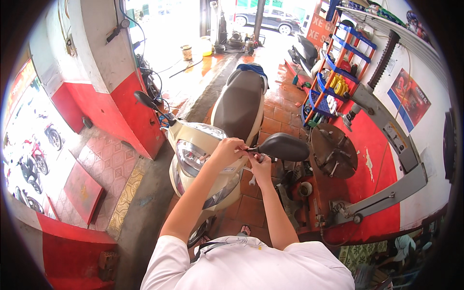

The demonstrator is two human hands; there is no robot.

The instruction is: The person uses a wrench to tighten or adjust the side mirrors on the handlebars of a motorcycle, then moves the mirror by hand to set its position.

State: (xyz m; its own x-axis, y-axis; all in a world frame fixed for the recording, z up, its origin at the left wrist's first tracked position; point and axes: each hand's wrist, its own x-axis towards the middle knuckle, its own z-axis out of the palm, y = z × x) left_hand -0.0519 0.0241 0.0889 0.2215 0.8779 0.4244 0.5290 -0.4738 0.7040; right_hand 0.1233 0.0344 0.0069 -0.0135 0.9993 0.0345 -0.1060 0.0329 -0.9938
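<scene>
A cream scooter (203, 135) with a dark seat stands before me, its front end turned my way. My left hand (231, 151) is closed with its fingertips at the base of the stem of the black rear-view mirror (284, 147). Right beside it, my right hand (261, 164) is closed, its fingertips at the same stem base. The open end of a metal wrench (252, 181) pokes out below the right hand. What lies between the fingertips is mostly hidden. Across the handlebar, the other mirror (143, 99) stands up on its stem.
To the right are a round, dark tyre machine table (333, 151) with a wrench on it, and its grey arm (394, 140). An orange and blue shelf rack (333, 72) holds bottles behind it. A red and white pillar (111, 77) stands left of the scooter.
</scene>
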